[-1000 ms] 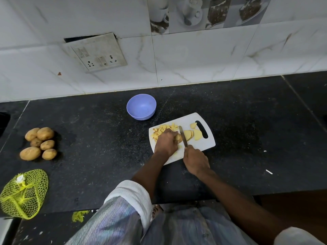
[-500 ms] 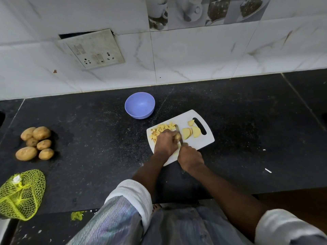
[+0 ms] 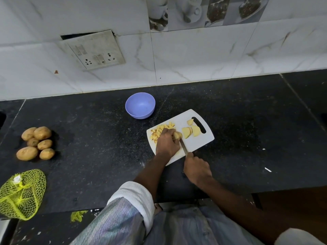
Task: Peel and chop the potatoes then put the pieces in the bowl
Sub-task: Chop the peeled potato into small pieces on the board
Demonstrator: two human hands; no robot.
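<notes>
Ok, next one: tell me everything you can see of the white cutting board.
The cutting board is a white, plastic-looking rectangle with rounded corners and a dark slot handle at its far right end. It lies flat on the black counter, turned at an angle, just right of the blue bowl and apart from it. A pile of small potato pieces sits at its left end, larger slices near the slot. The left hand holds a potato piece on it; the knife, held by the right hand, lies over it.

Home kitchen, tiled wall, stone counter
</notes>
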